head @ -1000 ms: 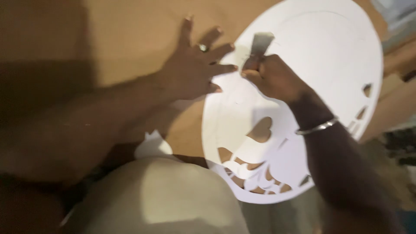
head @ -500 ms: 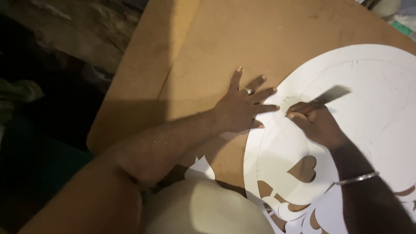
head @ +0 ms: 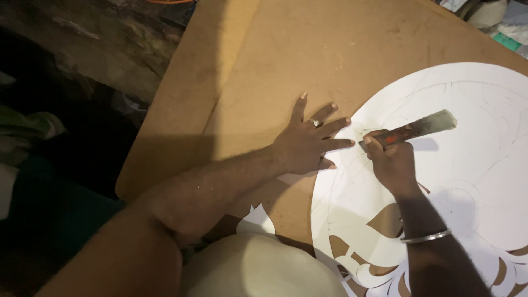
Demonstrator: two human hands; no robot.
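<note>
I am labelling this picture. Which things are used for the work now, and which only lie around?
In use:
- left hand, pressed flat on the edge of the round white cut-out sheet
- right hand, gripping the orange-handled knife
- brown fibreboard beneath

Lying about:
- white paper scrap near the board edge
- blurred clutter at the far corner

Round paper sheet (head: 462, 181) lying on the desk (head: 308, 60), left hand (head: 305, 146) flat at its left edge; right hand (head: 393, 165) on the sheet, knife (head: 412, 130) above it
</note>
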